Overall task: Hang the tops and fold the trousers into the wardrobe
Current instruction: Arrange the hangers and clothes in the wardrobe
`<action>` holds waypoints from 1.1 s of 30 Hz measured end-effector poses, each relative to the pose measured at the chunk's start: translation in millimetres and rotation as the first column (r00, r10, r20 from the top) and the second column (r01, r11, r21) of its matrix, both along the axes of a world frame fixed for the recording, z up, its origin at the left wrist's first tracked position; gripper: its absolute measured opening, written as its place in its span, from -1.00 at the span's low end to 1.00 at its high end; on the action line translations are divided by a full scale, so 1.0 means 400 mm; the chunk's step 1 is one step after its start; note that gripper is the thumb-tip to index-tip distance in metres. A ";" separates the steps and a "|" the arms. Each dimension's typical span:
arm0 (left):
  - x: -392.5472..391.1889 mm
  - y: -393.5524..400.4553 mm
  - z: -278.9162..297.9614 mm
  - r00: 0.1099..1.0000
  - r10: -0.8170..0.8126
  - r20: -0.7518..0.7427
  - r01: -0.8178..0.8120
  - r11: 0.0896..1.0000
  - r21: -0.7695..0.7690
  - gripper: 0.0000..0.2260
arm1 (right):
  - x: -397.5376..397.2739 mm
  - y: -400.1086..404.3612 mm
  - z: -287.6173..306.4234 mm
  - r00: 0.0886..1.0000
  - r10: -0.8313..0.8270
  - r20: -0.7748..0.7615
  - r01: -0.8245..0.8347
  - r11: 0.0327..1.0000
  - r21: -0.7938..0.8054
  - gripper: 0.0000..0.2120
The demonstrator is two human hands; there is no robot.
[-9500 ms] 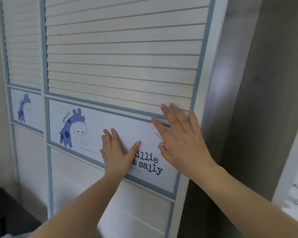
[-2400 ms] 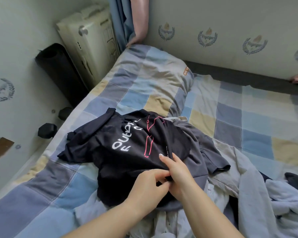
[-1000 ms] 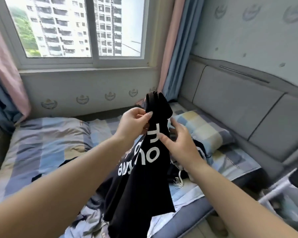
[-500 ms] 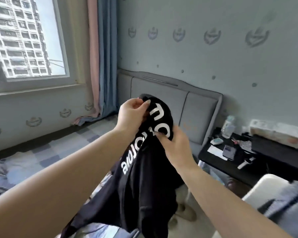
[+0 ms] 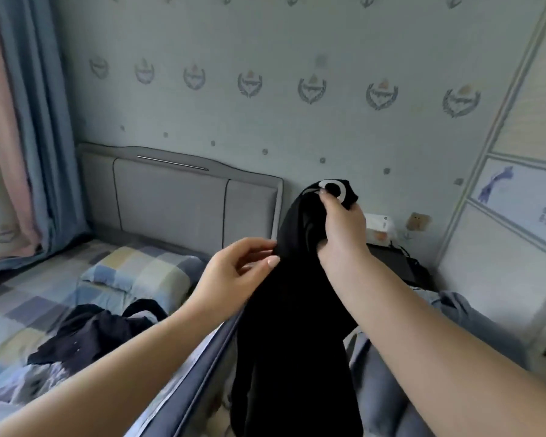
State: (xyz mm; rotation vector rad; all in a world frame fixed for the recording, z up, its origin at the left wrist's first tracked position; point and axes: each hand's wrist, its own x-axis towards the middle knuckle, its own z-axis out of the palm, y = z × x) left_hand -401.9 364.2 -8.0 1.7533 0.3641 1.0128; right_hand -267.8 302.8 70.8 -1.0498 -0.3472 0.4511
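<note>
A black T-shirt [image 5: 293,326] with white lettering hangs in the air in front of me, bunched at its top. My right hand [image 5: 341,228] grips the bunched top, fingers curled round the cloth. My left hand [image 5: 237,272] is at the shirt's left edge, thumb and fingertips touching the fabric; whether it pinches the cloth cannot be told. More dark clothes [image 5: 89,335] lie in a heap on the bed. The wardrobe [image 5: 517,197], white with blue trim and a giraffe picture, stands at the right edge.
The bed [image 5: 29,310] with a checked sheet and a checked pillow [image 5: 139,272] fills the lower left, its grey headboard [image 5: 177,203] against the wall. Curtains [image 5: 29,121] hang at the left. A dark side table [image 5: 394,263] stands beyond the shirt. Grey-blue cloth [image 5: 460,316] lies at the right.
I have turned right, from the bed toward the wardrobe. My right hand has taken the shirt's bunched top, and my left hand has dropped to its left edge.
</note>
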 end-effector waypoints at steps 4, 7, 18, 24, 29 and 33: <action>0.069 -0.027 -0.059 0.959 -0.264 -0.102 0.266 0.964 0.006 -0.52 | 0.082 -0.065 0.030 0.995 -0.099 0.017 0.098 0.995 0.017 -0.80; 0.143 -0.042 -0.071 0.941 -0.304 -0.149 0.317 0.946 0.074 -0.40 | 0.146 -0.108 0.044 0.976 -0.212 0.042 0.211 0.977 0.023 -0.84; 0.463 -0.133 0.087 0.875 -0.480 -0.067 0.484 0.860 0.161 -0.73 | 0.274 -0.312 -0.003 0.842 -0.260 0.472 0.426 0.858 -0.286 -0.49; 0.602 -0.215 0.156 0.759 -0.638 -0.127 0.651 0.746 0.142 -0.76 | 0.223 -0.426 -0.039 0.675 0.105 0.731 0.562 0.568 -0.601 -0.23; 0.659 -0.252 0.158 0.600 -0.792 -0.108 0.797 0.604 0.002 -0.82 | 0.254 -0.496 -0.076 0.599 -0.207 0.774 0.712 0.580 -0.396 -0.59; 0.689 -0.266 0.157 0.498 -0.860 -0.107 0.863 0.504 -0.035 -0.98 | 0.270 -0.521 -0.060 0.464 -0.409 0.786 0.849 0.458 -0.263 -0.70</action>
